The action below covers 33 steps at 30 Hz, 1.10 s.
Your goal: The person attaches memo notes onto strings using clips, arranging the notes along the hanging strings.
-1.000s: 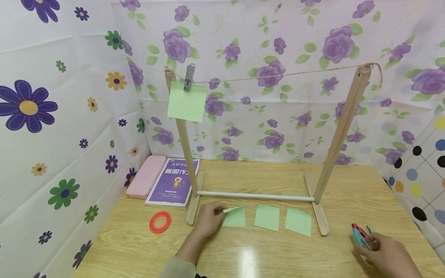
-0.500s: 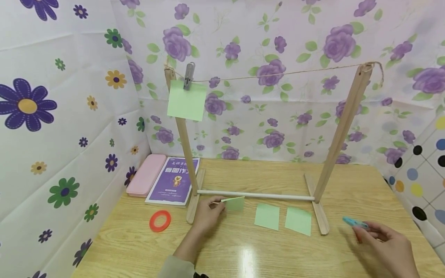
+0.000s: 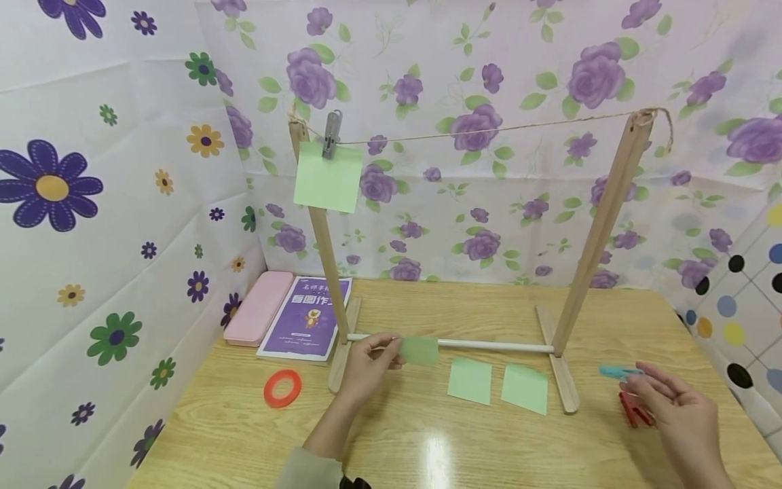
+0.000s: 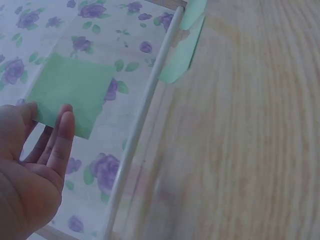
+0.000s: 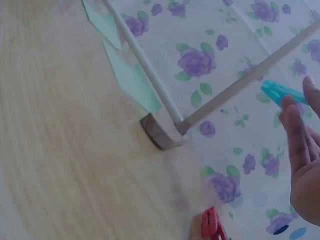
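Note:
My left hand (image 3: 366,370) pinches a green sticky note (image 4: 72,92) by its edge, lifted off the table in front of the white rod. In my right hand (image 3: 681,414) a blue clothespin (image 5: 280,93) is pinched between thumb and fingers, raised over the table's right side. Below it lies a red clothespin (image 3: 635,409). Two more sticky notes, a middle note (image 3: 470,381) and a right note (image 3: 525,389), lie flat on the table. A grey clothespin (image 3: 332,136) clips a hanging note (image 3: 328,178) to the string (image 3: 464,134) near its left end.
A wooden frame with a left post (image 3: 324,251) and a right post (image 3: 601,238) carries the string, and a white rod (image 3: 495,346) joins its feet. A red tape ring (image 3: 282,388), a purple booklet (image 3: 305,319) and a pink case (image 3: 259,308) lie at the left.
My left hand has lifted the left note off the table, moving it slightly forward. My right hand has picked up the blue clothespin, leaving the red one on the table.

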### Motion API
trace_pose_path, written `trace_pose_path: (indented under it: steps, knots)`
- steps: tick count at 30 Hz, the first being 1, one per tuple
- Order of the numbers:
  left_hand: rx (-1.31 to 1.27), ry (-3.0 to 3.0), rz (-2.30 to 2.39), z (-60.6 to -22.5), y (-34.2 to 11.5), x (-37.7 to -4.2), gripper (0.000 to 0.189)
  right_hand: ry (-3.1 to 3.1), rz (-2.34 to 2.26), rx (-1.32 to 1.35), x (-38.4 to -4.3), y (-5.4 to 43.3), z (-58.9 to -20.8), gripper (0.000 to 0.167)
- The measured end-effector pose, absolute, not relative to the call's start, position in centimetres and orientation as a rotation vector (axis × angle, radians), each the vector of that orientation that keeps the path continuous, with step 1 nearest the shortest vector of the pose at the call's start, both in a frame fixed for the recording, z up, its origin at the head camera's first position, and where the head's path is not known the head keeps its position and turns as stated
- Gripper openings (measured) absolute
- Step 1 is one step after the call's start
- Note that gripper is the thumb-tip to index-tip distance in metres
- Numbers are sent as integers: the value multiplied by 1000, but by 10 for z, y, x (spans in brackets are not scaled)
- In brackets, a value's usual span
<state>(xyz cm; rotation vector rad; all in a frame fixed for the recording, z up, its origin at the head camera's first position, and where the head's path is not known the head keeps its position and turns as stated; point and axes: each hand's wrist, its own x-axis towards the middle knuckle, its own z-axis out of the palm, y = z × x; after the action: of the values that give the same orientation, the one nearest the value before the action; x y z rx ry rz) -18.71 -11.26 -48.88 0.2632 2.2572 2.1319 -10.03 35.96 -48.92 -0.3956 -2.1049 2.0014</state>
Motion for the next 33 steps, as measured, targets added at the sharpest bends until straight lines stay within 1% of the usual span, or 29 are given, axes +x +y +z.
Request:
trace_pose_path:
  steps: [3, 6, 9, 13, 17, 24, 29, 33]
  knots:
    - [316, 2244, 2182, -481, -112, -187, 28, -1851, 2175, -279, -106, 353, -484, 26]
    - [325, 2220, 2208, -473, -110, -186, 28, -1582, 2375, -107, -113, 344, -481, 29]
    - [346, 2185, 2211, -464, -109, -185, 26, -1426, 2460, 24, -119, 334, -475, 30]
    - [424, 2172, 2198, -450, -106, -184, 26, -1394, 2476, 112, -127, 321, -464, 27]
    - [468, 2179, 2197, -437, -105, -183, 27, -1395, 2525, 222, -135, 310, -454, 28]
    - [526, 2228, 2223, -414, -103, -187, 24, -1357, 2565, 639, -150, 294, -430, 33]
    - [557, 2282, 2295, -391, -101, -191, 18, -1402, 2482, 740, -159, 281, -409, 32]
    - [565, 2359, 2336, -371, -99, -194, 17, -1544, 2340, 734, -165, 271, -391, 27]
